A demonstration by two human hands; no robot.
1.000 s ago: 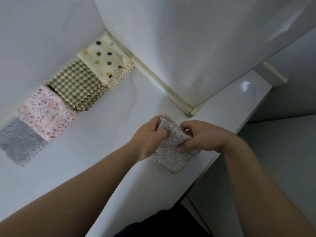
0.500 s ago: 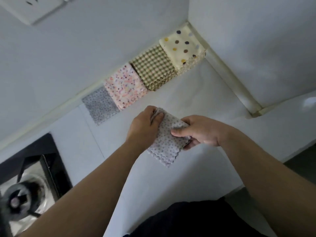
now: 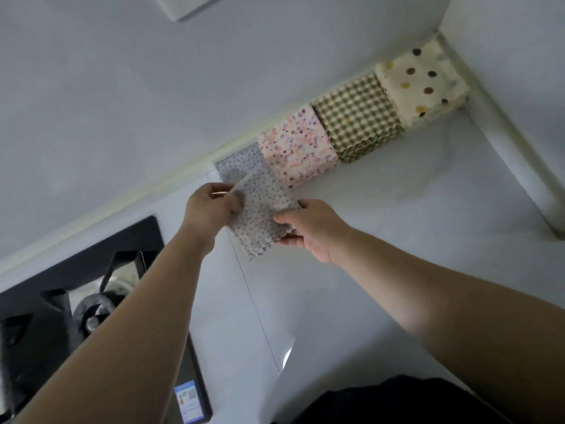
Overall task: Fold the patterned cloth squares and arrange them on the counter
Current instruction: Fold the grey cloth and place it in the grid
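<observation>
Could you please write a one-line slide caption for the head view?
The left hand and right hand hold a folded grey dotted cloth by the grey stack on the counter.

Clock from held grey cloths [image 3: 263, 215].
- 3–6 o'clock: bare counter [image 3: 397, 240], wide room to pass.
- 12 o'clock: flat grey dotted square [image 3: 234, 166], low, against back wall [image 3: 122, 102].
- 1–2 o'clock: pink floral stack [image 3: 298, 148], gingham stack [image 3: 356, 117] and polka-dot stack [image 3: 423, 84]. They touch in a row, stand taller, and fill the wall edge to the corner.
- 2–3 o'clock, far: side wall [image 3: 519, 56].
- 8 o'clock: hob [image 3: 39, 304] w/ raised pan support.
</observation>
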